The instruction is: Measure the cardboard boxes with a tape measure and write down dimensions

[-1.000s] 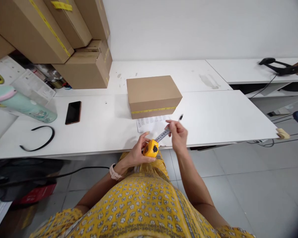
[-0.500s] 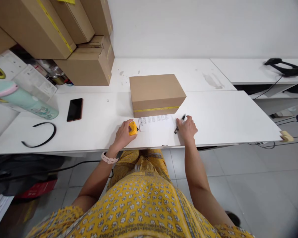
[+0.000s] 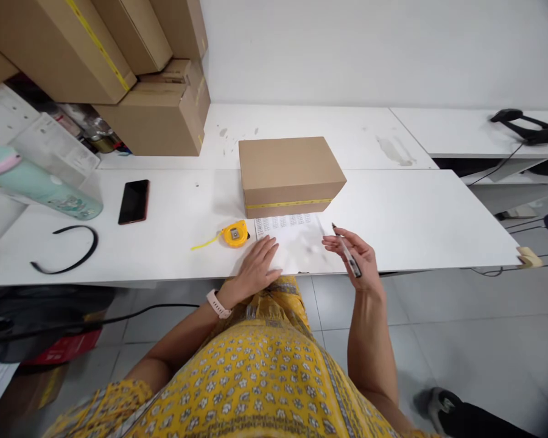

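Note:
My left hand point(image 3: 256, 266) lies with its fingers stretched out on the lower left part of a sheet of paper point(image 3: 293, 242) that bears rows of writing. Just beyond this hand rests a yellow tape measure point(image 3: 235, 233), a short length of its blade sticking out to the left. My right hand point(image 3: 357, 255) is raised at the paper's right side and holds a pen point(image 3: 348, 254), its dark tip pointing away from me. A closed cardboard box point(image 3: 290, 173) with a yellow tape strip along its front stands at the paper's far edge.
Left on the white table point(image 3: 420, 219) are a phone point(image 3: 134, 201), a black headband point(image 3: 91, 246) and a mint-green bottle point(image 3: 50, 185). Cardboard boxes point(image 3: 159, 121) are stacked at the back left. A black stand-like object point(image 3: 527, 128) sits far right. Someone's shoe point(image 3: 441, 407) shows on the floor.
My left hand has let go of the tape measure and moved onto the paper. My right hand has lifted the pen off the table. A shoe and dark trouser leg have appeared lower right.

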The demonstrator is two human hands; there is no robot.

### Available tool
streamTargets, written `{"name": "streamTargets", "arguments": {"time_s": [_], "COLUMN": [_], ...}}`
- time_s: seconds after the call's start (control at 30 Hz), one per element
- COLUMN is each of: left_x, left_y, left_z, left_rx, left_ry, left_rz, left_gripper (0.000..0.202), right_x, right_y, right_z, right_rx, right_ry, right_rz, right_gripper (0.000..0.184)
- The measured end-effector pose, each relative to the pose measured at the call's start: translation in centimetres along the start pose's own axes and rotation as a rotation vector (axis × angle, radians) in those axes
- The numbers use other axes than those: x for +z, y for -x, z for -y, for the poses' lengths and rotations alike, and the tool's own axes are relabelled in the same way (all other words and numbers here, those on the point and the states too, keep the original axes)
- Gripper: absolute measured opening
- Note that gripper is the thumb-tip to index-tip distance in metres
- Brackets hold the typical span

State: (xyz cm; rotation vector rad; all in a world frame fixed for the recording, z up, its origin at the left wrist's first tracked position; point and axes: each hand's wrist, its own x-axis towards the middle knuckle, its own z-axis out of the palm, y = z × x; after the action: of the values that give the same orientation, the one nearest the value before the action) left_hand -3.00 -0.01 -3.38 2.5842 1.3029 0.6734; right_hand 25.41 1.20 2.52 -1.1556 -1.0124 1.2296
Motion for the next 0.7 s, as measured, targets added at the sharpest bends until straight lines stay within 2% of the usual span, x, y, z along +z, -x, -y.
{"name": "streamTargets", "arguments": {"time_s": [0.1,0.17,0.27,0.37,0.43,0.5,0.7], "left_x": [1.3,1.5,1.4,1.3,1.4,1.4,1.9], "left_y": [-0.2,-0.2,0.0,0.4,0.6,0.6,0.6], "left_z": [-1.0,-1.0,-0.6,-0.5,-0.5,-0.6,-0.7], "left_rx": [-0.037,-0.043,-0.038,-0.034,-0.028,-0.028,-0.071], "left_ry": [-0.056,-0.068,-0.063,-0.054,-0.048,-0.038,-0.036], "left_rz": [0.082,0.115,0.143,0.154,0.153,0.142,0.075], "left_gripper": [0.07,0.072,0.074,0.077,0.08,0.081,0.087], "right_x": [2.9,5.2,8.3,10.7,11.7,12.3,12.9], "right_y": [0.5,-0.1,-1.7,-3.1,-3.8,-4.4,-5.2], "right_z": [-0.2,-1.1,-3.1,-4.9,-5.9,-6.6,-7.8], "right_rx": [-0.02,-0.049,-0.068,-0.016,0.007,-0.009,-0.095], "right_ry": [0.065,0.108,0.126,0.12,0.142,0.188,0.274], "right_rz": [0.101,0.079,0.022,0.11,0.173,0.191,0.129], "right_gripper": [0.037,0.032,0.049,0.059,0.058,0.048,0.026]}}
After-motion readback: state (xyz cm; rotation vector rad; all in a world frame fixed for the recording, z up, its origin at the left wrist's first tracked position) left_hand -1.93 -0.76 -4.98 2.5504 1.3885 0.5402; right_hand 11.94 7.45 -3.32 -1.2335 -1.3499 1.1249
